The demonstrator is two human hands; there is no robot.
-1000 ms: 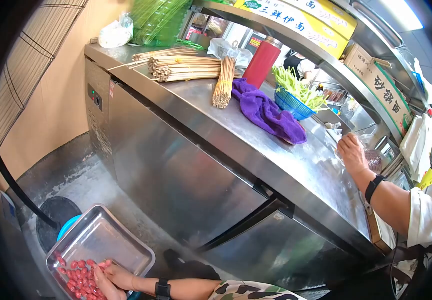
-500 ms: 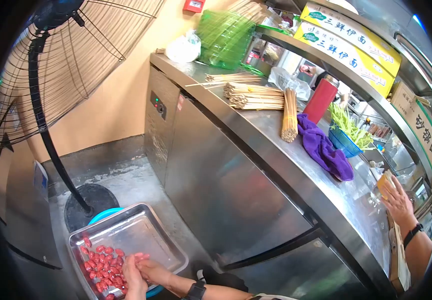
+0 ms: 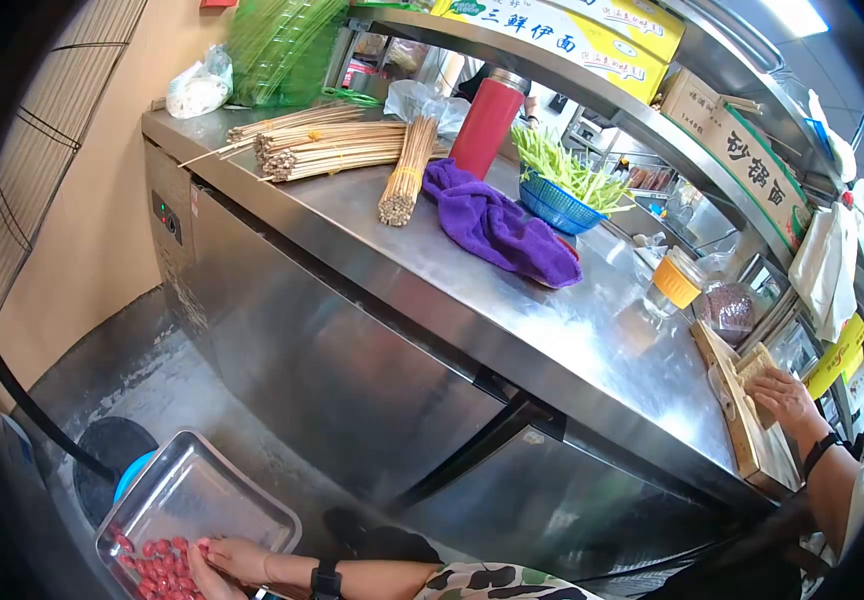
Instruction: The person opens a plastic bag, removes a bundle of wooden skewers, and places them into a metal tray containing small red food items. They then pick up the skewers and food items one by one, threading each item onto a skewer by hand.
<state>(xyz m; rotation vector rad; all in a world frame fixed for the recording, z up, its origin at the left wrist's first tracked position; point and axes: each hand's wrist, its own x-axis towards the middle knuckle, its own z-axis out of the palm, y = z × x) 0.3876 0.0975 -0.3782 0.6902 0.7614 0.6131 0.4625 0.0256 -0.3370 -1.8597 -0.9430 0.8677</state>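
Observation:
At the lower left, my left hand (image 3: 214, 578) and my right hand (image 3: 239, 560) are close together over a shallow metal tray (image 3: 242, 490). Their fingertips meet around a small, shiny red oval piece (image 3: 203, 545), partly hidden by the fingers. Several similar red pieces (image 3: 157, 570) lie loose in the tray's near end, just left of my hands; I cannot make out what they are. A dark watch (image 3: 326, 580) is on my right wrist. My left hand is partly cut off by the dark lower border.
The tray sits over a blue basin (image 3: 135, 474) beside the fan's black base (image 3: 102, 460). On the steel counter are skewer bundles (image 3: 337, 148), a purple cloth (image 3: 497, 222), a red flask (image 3: 489, 125) and a basket of greens (image 3: 562, 205). Another person's hand (image 3: 787, 400) rests at a wooden box (image 3: 742, 410).
The view has swung right, so the tray and my hands appear lower and further left. The other person's hand has left the orange-banded cup and is at the wooden box.

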